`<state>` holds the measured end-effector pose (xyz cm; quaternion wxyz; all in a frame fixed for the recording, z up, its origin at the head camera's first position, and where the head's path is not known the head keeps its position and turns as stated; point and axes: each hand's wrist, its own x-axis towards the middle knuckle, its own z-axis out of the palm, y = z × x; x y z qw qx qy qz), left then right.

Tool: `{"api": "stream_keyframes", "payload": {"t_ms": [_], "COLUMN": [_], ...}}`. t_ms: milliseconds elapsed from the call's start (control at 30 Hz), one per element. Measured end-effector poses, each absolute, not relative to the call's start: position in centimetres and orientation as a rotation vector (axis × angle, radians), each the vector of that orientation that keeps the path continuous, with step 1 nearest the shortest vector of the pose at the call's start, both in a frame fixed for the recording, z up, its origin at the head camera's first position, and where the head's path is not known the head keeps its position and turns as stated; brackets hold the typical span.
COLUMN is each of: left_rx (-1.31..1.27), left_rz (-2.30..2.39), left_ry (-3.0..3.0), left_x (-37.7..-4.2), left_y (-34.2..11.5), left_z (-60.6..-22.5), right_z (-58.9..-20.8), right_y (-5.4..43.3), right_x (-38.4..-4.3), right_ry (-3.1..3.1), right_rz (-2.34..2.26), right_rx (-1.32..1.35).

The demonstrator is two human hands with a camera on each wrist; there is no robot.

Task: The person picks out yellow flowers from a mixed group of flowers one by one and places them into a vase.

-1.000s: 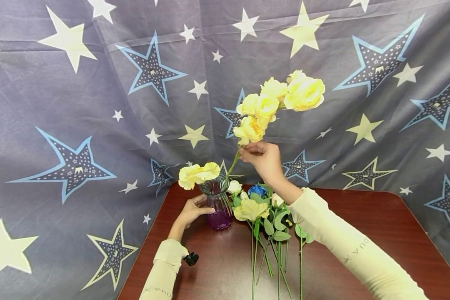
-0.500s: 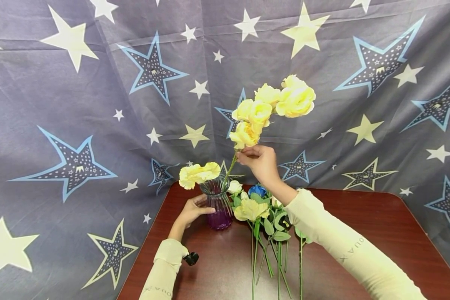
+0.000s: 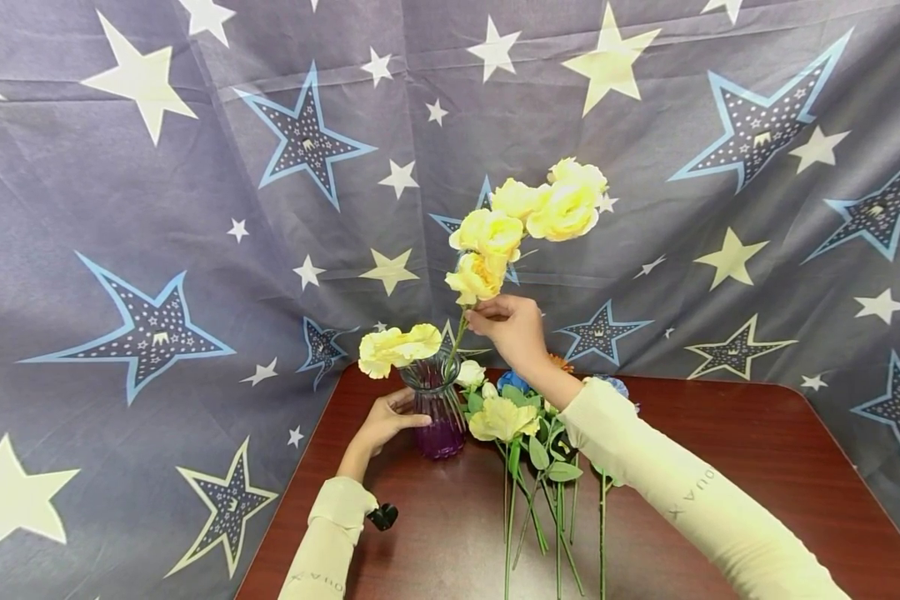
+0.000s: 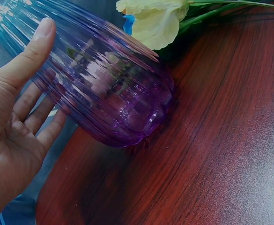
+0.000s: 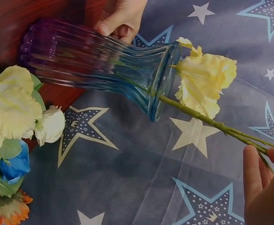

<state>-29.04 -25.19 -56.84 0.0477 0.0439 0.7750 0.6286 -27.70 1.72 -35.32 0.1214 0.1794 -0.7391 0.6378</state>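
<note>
The left hand [image 3: 386,421] holds a ribbed glass vase [image 3: 440,437] that stands upright on the desk [image 3: 682,467], its thumb laid along the near side and its fingers spread in a wide curve round the far side. The transparent glass shades from deep purple at the scalloped, rounded base to bluish at the neck, which narrows and then flares to a thick, smooth rim. The right hand [image 3: 513,329] is raised above the vase, thumb and fingers closed in a narrow pinch on a slim green stem [image 5: 207,121], knobbly with small nodes. That stem slants down through the vase mouth, its lower part showing inside the glass; above the fingers it carries a leaning spray of full, ruffled yellow blossoms [image 3: 487,233]. A frilled yellow flower [image 3: 397,350] with thin, crinkled petals droops over the rim on the opposite side. Just beside the vase lies a heap of long-stemmed flowers: a broad, wavy pale-yellow bloom [image 3: 504,418], a rounded white rose [image 3: 470,373], a tightly folded blue rose [image 5: 16,161] and a fringed orange flower [image 5: 12,208]. The desk has a glossy, reddish-brown wood grain; behind it hangs a creased grey cloth [image 3: 217,208] printed with pointed stars.
</note>
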Motion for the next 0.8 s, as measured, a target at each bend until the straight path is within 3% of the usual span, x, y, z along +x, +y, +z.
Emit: {"api": "stream_keyframes", "payload": {"t_ms": [800], "left_rx": [0.147], "left_rz": [1.931], "left_ry": [2.364], "left_x": [-29.0], "left_y": [-25.1], "left_z": [-56.8], "right_z": [-38.0], "right_y": [0.0], "right_x": [-27.4], "right_ry": [-2.287], "right_rz": [1.721], "right_rx": [0.541]}}
